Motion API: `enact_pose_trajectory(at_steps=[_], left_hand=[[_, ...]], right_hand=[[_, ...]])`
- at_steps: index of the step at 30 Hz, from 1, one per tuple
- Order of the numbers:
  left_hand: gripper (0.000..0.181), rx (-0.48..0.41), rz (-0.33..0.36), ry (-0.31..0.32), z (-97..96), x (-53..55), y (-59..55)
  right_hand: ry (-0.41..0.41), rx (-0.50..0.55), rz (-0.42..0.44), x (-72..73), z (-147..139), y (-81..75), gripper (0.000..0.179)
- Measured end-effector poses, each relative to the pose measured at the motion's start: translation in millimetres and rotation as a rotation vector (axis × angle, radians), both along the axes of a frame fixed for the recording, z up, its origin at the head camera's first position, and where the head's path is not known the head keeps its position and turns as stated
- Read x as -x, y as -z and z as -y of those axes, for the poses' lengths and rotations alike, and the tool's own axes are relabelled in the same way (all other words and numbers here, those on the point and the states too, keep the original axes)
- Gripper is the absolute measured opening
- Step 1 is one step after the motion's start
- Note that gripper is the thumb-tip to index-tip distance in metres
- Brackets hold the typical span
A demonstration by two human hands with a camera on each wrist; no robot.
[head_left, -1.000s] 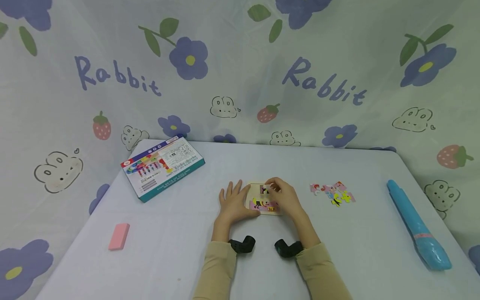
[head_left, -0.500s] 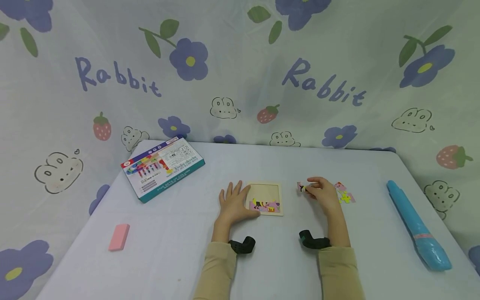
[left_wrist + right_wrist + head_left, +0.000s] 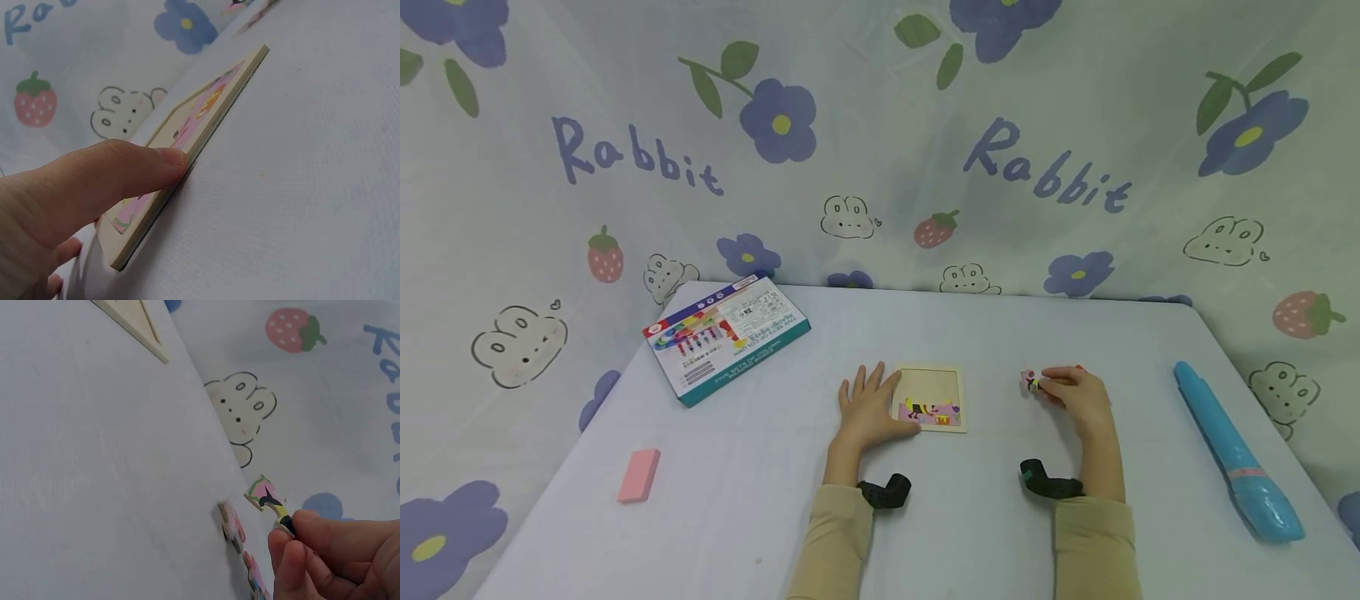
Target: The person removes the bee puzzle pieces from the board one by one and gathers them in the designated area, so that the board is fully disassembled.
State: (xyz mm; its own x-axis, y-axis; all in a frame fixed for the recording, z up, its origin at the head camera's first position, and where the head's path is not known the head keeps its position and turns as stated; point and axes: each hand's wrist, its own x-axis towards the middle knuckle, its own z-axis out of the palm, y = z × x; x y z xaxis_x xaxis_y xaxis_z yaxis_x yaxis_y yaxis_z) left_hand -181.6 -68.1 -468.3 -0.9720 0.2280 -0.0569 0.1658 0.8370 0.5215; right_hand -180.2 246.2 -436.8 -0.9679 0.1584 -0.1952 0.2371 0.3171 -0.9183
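A square wooden puzzle tray (image 3: 961, 400) lies in front of me, with pink and yellow bee-picture pieces along its near side and bare wood above them. My left hand (image 3: 868, 406) rests at its left side, fingers spread; in the left wrist view the thumb (image 3: 165, 159) presses on the tray's near rim. To the right of the tray, my right hand (image 3: 1078, 400) pinches a puzzle piece (image 3: 265, 492), pink with a black and yellow part, between thumb and fingers. It is held above loose puzzle pieces (image 3: 234, 530) on the table, which the right hand mostly hides in the head view.
A boxed toy set (image 3: 726, 337) lies at the back left, and a pink block (image 3: 638, 475) at the front left. On the far right lies a long blue wrapped object (image 3: 1236, 454). A patterned cloth (image 3: 880, 150) hangs behind the white table.
My right hand has moved right, from over the tray to the loose pieces, carrying the puzzle piece away from the tray's upper part. The left hand has stayed put.
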Motion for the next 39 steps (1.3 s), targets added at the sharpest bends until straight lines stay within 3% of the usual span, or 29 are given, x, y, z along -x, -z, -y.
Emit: enact_pose_trajectory(at_steps=[12,19,25,30,34,39], left_hand=[[0.088,-0.010,0.001,-0.007,-0.6,-0.3,-0.3],[0.086,-0.009,-0.013,-0.028,-1.7,-0.4,-0.9],[0.084,-0.005,-0.026,-0.046,-3.5,0.0,-1.4],[0.083,0.017,-0.033,-0.057,-5.0,1.3,-1.5],[0.083,0.035,-0.049,-0.067,-5.7,1.9,0.2],[0.082,0.046,-0.074,-0.077,-6.8,2.0,2.2]], right_hand=[[0.077,-0.021,0.142,-6.7,-11,-0.5,0.039],[0.081,-0.164,0.143,-8.0,-11,0.7,0.035],[0.092,-0.174,0.154,-7.8,-9,0.4,0.034],[0.090,-0.198,0.142,-7.8,-9,-0.1,0.033],[0.091,-0.243,0.070,-4.8,-3,-0.5,0.032],[0.008,-0.248,-0.023,3.6,18,-0.4,0.031]])
